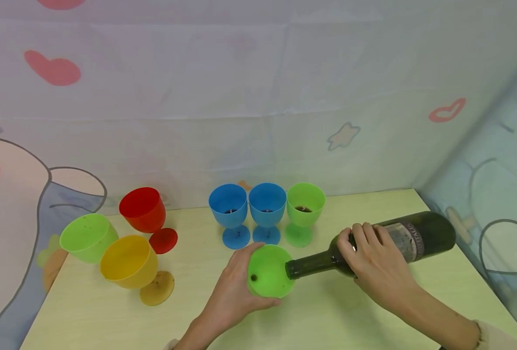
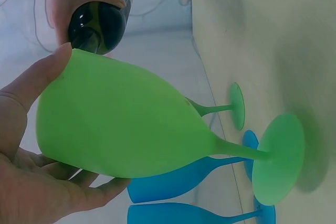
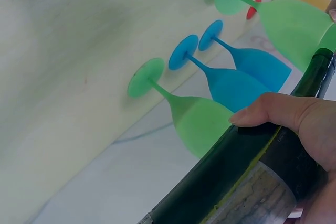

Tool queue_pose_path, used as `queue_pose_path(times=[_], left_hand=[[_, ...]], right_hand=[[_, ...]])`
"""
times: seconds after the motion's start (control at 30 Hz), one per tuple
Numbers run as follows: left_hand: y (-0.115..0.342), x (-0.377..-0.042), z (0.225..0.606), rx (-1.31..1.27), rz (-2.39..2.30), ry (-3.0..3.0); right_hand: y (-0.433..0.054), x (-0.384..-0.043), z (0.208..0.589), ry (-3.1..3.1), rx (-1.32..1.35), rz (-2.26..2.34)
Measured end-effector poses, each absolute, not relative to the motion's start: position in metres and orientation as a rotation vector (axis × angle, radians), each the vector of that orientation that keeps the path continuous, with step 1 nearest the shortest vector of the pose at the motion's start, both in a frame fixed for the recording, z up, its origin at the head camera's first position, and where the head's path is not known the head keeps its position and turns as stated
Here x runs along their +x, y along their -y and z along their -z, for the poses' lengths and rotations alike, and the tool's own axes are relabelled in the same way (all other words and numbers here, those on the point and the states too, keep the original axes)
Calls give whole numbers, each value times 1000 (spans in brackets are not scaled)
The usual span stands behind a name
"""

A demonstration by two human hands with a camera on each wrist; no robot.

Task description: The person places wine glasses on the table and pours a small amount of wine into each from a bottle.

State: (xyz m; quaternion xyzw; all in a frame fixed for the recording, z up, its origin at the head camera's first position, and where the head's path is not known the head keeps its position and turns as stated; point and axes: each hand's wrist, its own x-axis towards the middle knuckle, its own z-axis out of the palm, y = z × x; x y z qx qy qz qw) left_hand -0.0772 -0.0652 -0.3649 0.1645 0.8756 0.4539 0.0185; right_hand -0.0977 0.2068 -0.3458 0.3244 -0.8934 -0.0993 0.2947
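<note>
My left hand (image 1: 234, 289) grips a green plastic goblet (image 1: 272, 272) around its bowl, thumb on one side and fingers on the other. A small dark spot shows inside the bowl. In the left wrist view, the goblet's round foot (image 2: 278, 159) is close over the table. My right hand (image 1: 374, 265) holds a dark green wine bottle (image 1: 438, 236) round its body, tilted with the neck (image 1: 313, 265) toward the left. The bottle's mouth is right at the goblet's rim. In the right wrist view, the thumb (image 3: 262, 113) lies across the bottle above its label (image 3: 257, 198).
Behind the held goblet stand two blue goblets (image 1: 228, 206) and another green goblet (image 1: 305, 206), each with some dark liquid. At the table's left are a red goblet (image 1: 142, 211), a yellow goblet (image 1: 129, 262) and a green goblet (image 1: 88, 238). A printed cloth (image 1: 188, 97) hangs behind the table (image 1: 193, 291).
</note>
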Motion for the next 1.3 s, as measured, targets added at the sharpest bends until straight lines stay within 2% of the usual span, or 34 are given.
queue_pose_path(times=[1.3], left_hand=[[62,-78,372,495,-1454,-2701]], right_hand=[[-207,-98,330,2397,890,368]])
